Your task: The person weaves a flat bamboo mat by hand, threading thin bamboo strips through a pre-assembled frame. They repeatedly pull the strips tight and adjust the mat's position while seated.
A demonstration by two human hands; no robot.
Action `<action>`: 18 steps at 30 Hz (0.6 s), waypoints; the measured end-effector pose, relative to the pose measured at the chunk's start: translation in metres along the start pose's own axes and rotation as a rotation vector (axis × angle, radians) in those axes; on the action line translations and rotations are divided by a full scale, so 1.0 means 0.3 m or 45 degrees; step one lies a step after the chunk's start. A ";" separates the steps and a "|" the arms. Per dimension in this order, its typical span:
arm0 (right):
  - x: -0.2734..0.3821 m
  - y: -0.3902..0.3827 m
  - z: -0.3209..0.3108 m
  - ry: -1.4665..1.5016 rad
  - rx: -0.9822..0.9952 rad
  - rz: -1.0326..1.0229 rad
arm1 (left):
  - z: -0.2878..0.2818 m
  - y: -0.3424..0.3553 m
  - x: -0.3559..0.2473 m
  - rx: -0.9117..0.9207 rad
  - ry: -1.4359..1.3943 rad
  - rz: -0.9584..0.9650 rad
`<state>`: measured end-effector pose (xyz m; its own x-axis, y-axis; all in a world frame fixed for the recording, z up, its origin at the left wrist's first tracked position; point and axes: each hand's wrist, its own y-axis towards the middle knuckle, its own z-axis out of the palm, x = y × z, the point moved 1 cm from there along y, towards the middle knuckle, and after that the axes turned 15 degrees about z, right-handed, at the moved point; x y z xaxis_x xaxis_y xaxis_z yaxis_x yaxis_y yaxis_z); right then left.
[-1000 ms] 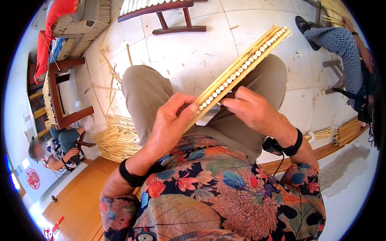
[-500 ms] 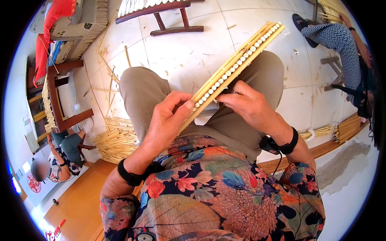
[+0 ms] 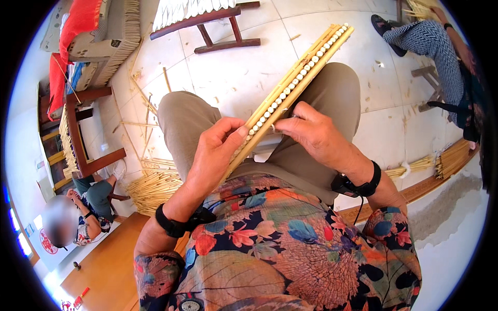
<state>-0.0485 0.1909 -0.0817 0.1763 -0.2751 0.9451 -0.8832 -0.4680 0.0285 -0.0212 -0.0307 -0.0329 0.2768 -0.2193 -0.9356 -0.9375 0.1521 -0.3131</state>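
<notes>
Tiled floor (image 3: 244, 72) carried everything, littered with loose reed scraps. Wooden-framed stool (image 3: 207, 20) stood at the floor's far edge; reed bundle (image 3: 155, 186) lay at its left edge, beside the person's left knee. Another person's leg in patterned trousers (image 3: 430, 46) was at the far right corner. The bamboo strip panel (image 3: 295, 83), with a row of pale round beads down its middle, lay diagonally across the lap, far end out past the right knee. Left hand (image 3: 215, 155) was closed on its near end, thumb on top. Right hand (image 3: 311, 135) pinched its right edge mid-length, fingers curled.
</notes>
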 end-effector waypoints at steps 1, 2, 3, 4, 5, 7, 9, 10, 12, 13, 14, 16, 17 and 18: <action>0.002 -0.003 0.004 -0.024 -0.013 0.017 | -0.002 0.004 -0.001 0.006 -0.009 -0.009; 0.008 -0.012 0.010 -0.047 -0.026 0.035 | -0.004 0.007 -0.002 0.012 -0.019 -0.019; 0.010 -0.017 0.014 -0.072 -0.037 0.056 | -0.005 0.006 0.002 0.010 -0.031 -0.017; 0.005 -0.018 0.017 -0.052 -0.038 0.061 | -0.007 0.005 0.009 0.009 -0.043 -0.015; -0.003 -0.019 0.020 -0.032 -0.040 0.065 | -0.008 0.005 0.012 0.008 -0.054 -0.014; -0.012 -0.020 0.022 -0.016 -0.043 0.065 | -0.008 0.003 0.013 0.000 -0.063 -0.009; -0.016 -0.017 0.022 -0.024 -0.044 0.050 | -0.007 0.002 0.013 -0.009 -0.077 -0.006; -0.013 -0.016 0.023 -0.034 -0.048 0.063 | -0.005 0.000 0.014 -0.015 -0.086 -0.007; -0.002 -0.019 0.031 -0.055 -0.058 0.090 | -0.003 0.000 0.013 -0.021 -0.080 -0.002; 0.004 -0.023 0.034 -0.079 -0.068 0.101 | -0.002 0.002 0.012 -0.021 -0.065 0.003; 0.009 -0.029 0.037 -0.104 -0.079 0.112 | -0.002 0.004 0.011 -0.021 -0.050 0.009; 0.017 -0.038 0.045 -0.131 -0.091 0.124 | 0.000 0.001 0.013 -0.033 -0.081 -0.020; 0.020 -0.041 0.049 -0.133 -0.095 0.123 | 0.000 -0.001 0.015 -0.040 -0.096 -0.034; 0.021 -0.041 0.051 -0.136 -0.101 0.124 | 0.000 -0.001 0.016 -0.039 -0.092 -0.035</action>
<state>-0.0299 0.1823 -0.0810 0.1299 -0.4054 0.9049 -0.9291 -0.3685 -0.0317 -0.0197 -0.0319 -0.0374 0.3162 -0.1530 -0.9363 -0.9350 0.1170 -0.3349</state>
